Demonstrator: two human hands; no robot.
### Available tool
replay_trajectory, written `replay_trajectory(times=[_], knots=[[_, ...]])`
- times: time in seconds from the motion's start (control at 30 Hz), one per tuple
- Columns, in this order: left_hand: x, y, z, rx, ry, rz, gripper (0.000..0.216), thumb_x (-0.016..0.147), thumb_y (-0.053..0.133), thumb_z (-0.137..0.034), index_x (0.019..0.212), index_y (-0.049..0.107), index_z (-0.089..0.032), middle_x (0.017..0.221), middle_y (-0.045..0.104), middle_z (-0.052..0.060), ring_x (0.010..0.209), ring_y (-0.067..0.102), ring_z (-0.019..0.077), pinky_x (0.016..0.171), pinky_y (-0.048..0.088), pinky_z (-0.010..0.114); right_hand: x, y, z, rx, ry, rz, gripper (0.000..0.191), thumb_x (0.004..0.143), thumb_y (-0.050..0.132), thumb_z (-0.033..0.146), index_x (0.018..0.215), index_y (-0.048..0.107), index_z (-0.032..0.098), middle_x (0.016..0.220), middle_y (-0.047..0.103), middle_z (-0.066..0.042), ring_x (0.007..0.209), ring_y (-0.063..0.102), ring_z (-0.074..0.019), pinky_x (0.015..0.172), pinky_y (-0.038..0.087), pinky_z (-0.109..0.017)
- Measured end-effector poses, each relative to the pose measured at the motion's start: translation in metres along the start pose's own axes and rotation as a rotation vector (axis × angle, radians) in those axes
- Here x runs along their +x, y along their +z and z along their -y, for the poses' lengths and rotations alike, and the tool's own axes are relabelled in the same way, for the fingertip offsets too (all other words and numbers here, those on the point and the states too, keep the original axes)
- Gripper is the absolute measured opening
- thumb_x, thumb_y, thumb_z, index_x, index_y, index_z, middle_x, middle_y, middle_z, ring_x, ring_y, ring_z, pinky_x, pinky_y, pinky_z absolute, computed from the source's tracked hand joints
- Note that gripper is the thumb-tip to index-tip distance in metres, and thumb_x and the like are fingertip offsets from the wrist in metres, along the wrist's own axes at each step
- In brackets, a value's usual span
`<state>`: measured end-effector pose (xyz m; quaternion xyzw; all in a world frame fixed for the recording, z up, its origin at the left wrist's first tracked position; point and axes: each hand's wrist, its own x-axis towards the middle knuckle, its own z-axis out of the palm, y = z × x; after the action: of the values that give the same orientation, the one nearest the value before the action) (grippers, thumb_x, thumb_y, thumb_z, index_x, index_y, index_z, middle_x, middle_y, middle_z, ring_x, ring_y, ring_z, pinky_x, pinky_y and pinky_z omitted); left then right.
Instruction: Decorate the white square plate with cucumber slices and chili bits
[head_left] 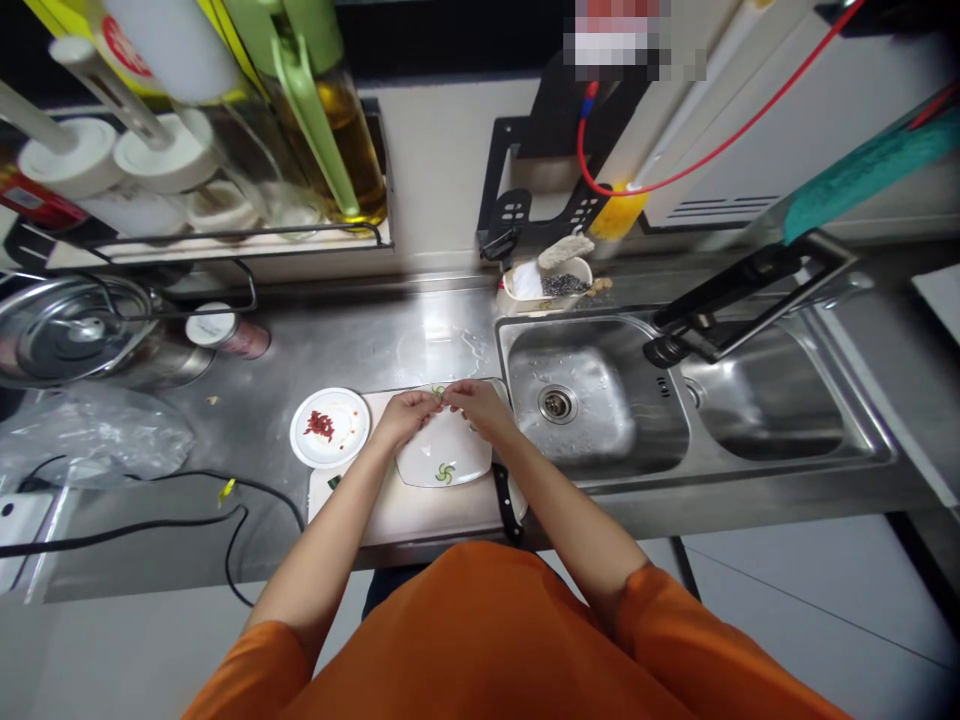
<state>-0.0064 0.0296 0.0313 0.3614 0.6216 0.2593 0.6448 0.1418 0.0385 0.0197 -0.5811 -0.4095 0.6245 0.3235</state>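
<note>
A squarish white plate with green swirl marks rests on a pale cutting board. Over its far part, my left hand and my right hand meet with fingertips pinched together. Whatever is between the fingers is too small to make out. To the left stands a small round white plate with chopped red pieces on it. Near my right forearm, a knife with a black handle lies at the board's right edge.
A double steel sink with a black faucet is on the right. A white holder with scrubbers stands behind it. On the left are a pot, a jar, a plastic bag and black cables; an oil bottle stands on the rack above.
</note>
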Motion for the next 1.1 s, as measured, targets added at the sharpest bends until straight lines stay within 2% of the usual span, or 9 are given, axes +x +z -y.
replay_trajectory(times=[0.17, 0.37, 0.5, 0.77, 1.1], knots=[[0.008, -0.004, 0.002, 0.167, 0.076, -0.076, 0.029, 0.066, 0.061, -0.042, 0.071, 0.067, -0.014, 0.054, 0.058, -0.001, 0.044, 0.039, 0.0068, 0.045, 0.029, 0.021, 0.007, -0.002, -0.002, -0.155, -0.087, -0.028, 0.011, 0.065, 0.057, 0.024, 0.07, 0.065, 0.018, 0.064, 0.063, 0.002, 0.059, 0.054, -0.0097, 0.058, 0.041, -0.021], [0.019, -0.007, 0.004, 0.475, 0.231, -0.227, 0.024, 0.07, 0.057, -0.037, 0.07, 0.068, -0.016, 0.062, 0.063, 0.0, 0.056, 0.052, 0.0119, 0.056, 0.037, 0.023, 0.019, -0.001, -0.007, -0.42, -0.15, -0.093, 0.012, 0.071, 0.056, 0.024, 0.069, 0.066, 0.019, 0.067, 0.065, 0.002, 0.067, 0.056, -0.0122, 0.062, 0.041, -0.022], [0.022, -0.006, 0.004, 0.591, 0.294, -0.245, 0.022, 0.073, 0.054, -0.033, 0.069, 0.068, -0.016, 0.06, 0.063, 0.0, 0.059, 0.053, 0.0126, 0.059, 0.038, 0.022, 0.024, 0.002, -0.01, -0.527, -0.175, -0.119, 0.013, 0.072, 0.055, 0.018, 0.071, 0.067, 0.019, 0.068, 0.065, 0.001, 0.068, 0.056, -0.0127, 0.065, 0.04, -0.023], [0.027, -0.004, 0.007, 0.665, 0.337, -0.25, 0.02, 0.072, 0.054, -0.03, 0.07, 0.068, -0.016, 0.064, 0.065, 0.001, 0.062, 0.054, 0.0138, 0.061, 0.038, 0.023, 0.021, 0.005, -0.011, -0.583, -0.194, -0.134, 0.015, 0.073, 0.053, 0.015, 0.072, 0.066, 0.02, 0.069, 0.065, 0.001, 0.07, 0.057, -0.0133, 0.068, 0.041, -0.023], [0.03, -0.008, 0.004, 0.603, 0.338, -0.233, 0.018, 0.069, 0.057, -0.03, 0.066, 0.067, -0.016, 0.061, 0.064, -0.001, 0.061, 0.056, 0.0126, 0.063, 0.039, 0.022, 0.017, 0.006, -0.007, -0.641, -0.181, -0.118, 0.018, 0.074, 0.051, 0.013, 0.075, 0.068, 0.02, 0.073, 0.067, 0.0, 0.072, 0.059, -0.0143, 0.069, 0.042, -0.024]])
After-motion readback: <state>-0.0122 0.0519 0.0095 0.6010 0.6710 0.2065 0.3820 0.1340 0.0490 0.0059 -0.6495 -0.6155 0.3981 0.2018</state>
